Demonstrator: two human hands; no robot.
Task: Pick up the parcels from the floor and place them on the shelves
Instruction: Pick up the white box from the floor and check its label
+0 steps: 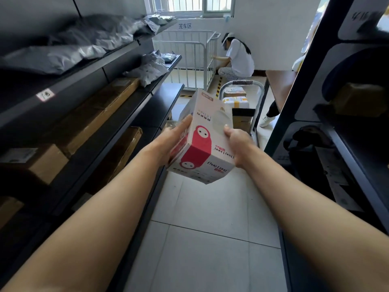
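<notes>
I hold a white box with red printed figures (205, 142) in both hands, in the aisle above the tiled floor. My left hand (175, 137) grips its left side and my right hand (236, 144) grips its right side. The box is tilted, its long axis pointing away from me. The dark shelves (117, 114) stand on my left, holding grey mailer bags (84, 41) on the upper levels and brown cartons (101, 114) lower down. Part of the far end of the box hides parcels behind it.
A hand trolley (260, 95) with several cartons (235, 100) stands ahead in the aisle. A person in white (239, 57) crouches by a metal cage cart (195, 57) at the back. Another dark shelf rack (336, 127) lines the right side. Tiled floor (200, 239) runs between the racks.
</notes>
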